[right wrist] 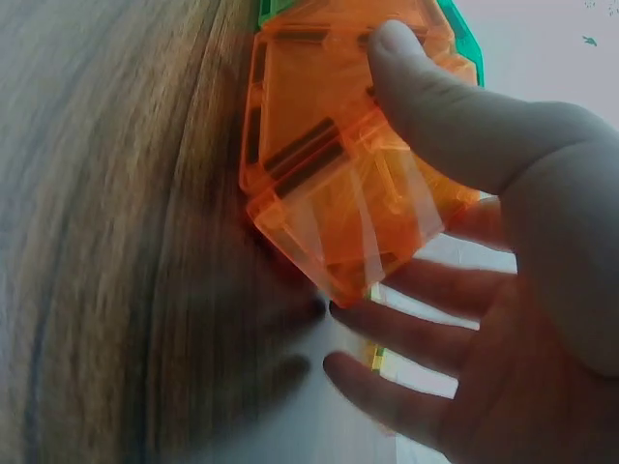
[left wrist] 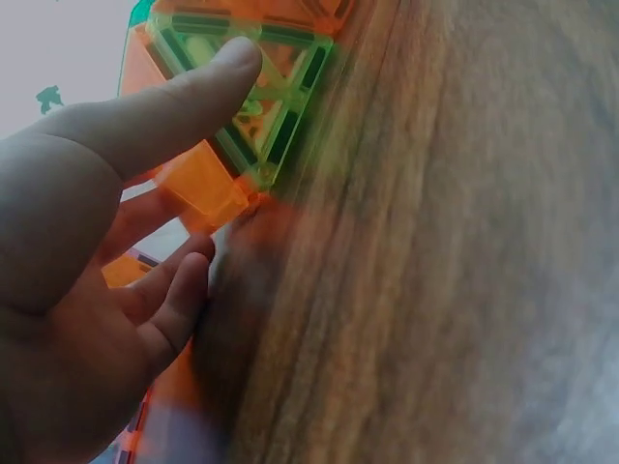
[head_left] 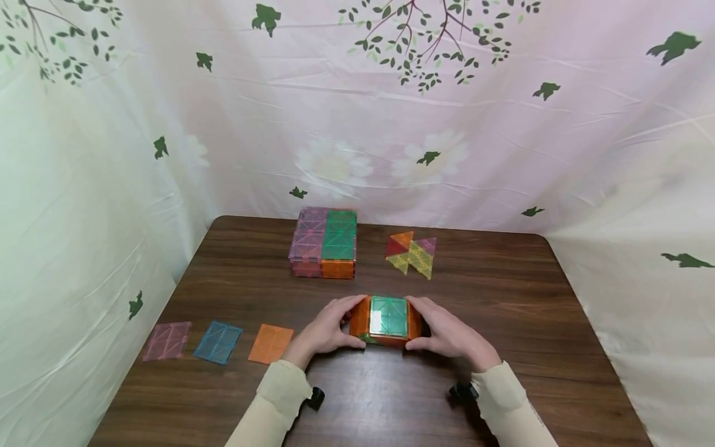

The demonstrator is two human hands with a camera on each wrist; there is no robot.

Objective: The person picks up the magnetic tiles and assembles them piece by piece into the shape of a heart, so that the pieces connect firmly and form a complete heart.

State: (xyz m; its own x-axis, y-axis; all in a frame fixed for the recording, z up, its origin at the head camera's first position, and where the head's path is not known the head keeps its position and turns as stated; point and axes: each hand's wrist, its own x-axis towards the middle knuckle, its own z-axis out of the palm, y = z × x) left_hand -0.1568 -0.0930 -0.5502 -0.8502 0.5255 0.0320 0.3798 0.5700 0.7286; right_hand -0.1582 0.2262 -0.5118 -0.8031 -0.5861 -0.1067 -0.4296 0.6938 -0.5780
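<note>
In the head view, a small built shape of magnetic tiles [head_left: 389, 316] stands on the table, with a green square on top and orange sides. My left hand [head_left: 329, 327] grips its left end, thumb in front and fingers behind. Likewise, my right hand [head_left: 447, 329] holds the right end. A light green triangle tile [left wrist: 280, 135] lies under my left thumb in the left wrist view. Orange tiles [right wrist: 300, 92] face my right thumb in the right wrist view. The fingertips behind the shape are partly hidden.
Behind stands a larger box of purple, green and orange tiles [head_left: 339, 233]. Several triangle tiles [head_left: 420, 257] lie to its right. On the left are purple [head_left: 169, 340], blue [head_left: 218, 342] and orange square tiles [head_left: 270, 344]. A patterned curtain [head_left: 363, 124] surrounds the wooden table [head_left: 503, 279].
</note>
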